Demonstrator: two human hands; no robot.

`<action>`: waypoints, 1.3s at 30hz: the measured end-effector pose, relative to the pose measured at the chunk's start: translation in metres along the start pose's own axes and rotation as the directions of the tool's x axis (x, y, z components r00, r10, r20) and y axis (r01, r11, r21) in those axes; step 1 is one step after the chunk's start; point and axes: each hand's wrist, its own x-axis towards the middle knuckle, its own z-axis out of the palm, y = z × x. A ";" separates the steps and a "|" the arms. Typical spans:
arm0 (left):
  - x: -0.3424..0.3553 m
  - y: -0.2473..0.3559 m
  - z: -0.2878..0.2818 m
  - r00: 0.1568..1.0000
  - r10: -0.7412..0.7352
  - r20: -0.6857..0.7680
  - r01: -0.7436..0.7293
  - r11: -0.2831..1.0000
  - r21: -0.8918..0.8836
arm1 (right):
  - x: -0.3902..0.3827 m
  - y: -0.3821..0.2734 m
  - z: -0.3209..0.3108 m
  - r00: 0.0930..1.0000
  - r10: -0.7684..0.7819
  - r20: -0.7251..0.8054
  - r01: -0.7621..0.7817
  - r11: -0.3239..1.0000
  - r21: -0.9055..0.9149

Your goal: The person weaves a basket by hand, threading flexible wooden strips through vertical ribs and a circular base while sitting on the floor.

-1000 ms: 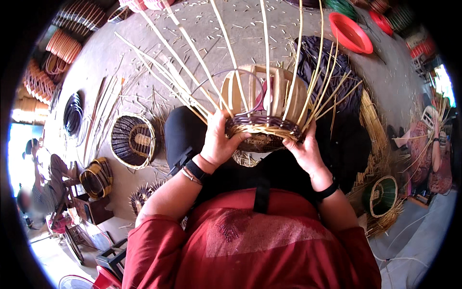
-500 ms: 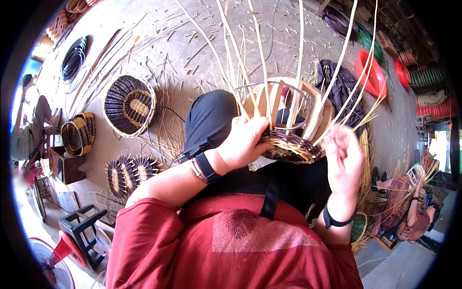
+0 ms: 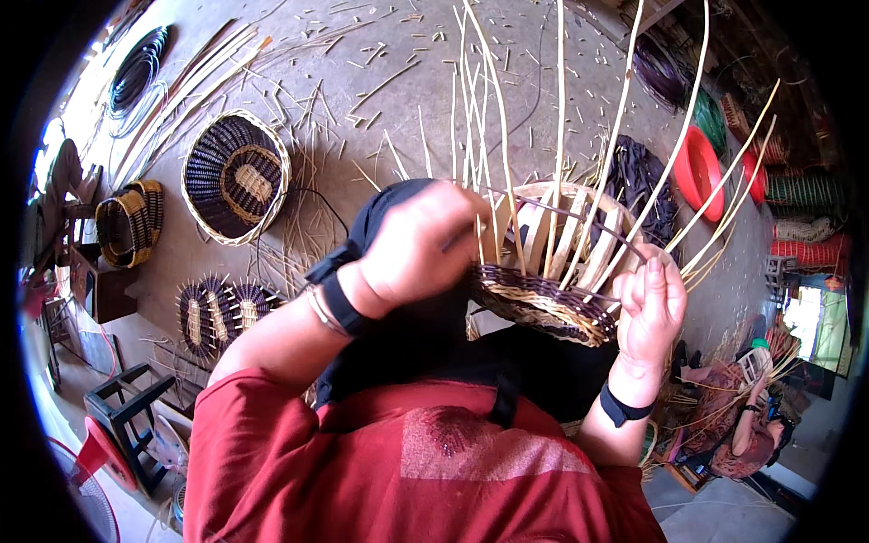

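Pinching a dark strand between thumb and fingers, your right hand is hovering just beside the right end of the part-woven basket; your left hand is curling near its left end, blurring so much that you cannot tell whether it is grasping anything. Between your hands, the basket is sitting above your lap; pale stakes are rising from its woven band; wooden pieces are standing inside; a dark, pale-rimmed basket is lying on the floor to your left.
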 end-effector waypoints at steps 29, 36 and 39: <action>0.204 -0.163 -0.003 0.944 -0.328 0.044 0.280 0.861 0.424 | -0.016 0.008 -0.008 0.969 0.215 -0.119 -0.245 0.860 -0.447; 0.288 -0.104 -0.044 0.988 -0.013 -0.157 0.024 0.997 0.071 | -0.007 0.013 0.010 0.967 0.209 -0.145 -0.254 0.841 -0.478; 0.271 -0.131 -0.014 0.761 -0.600 0.246 0.647 0.674 -0.357 | -0.008 0.015 0.005 0.974 0.200 -0.109 -0.227 0.847 -0.481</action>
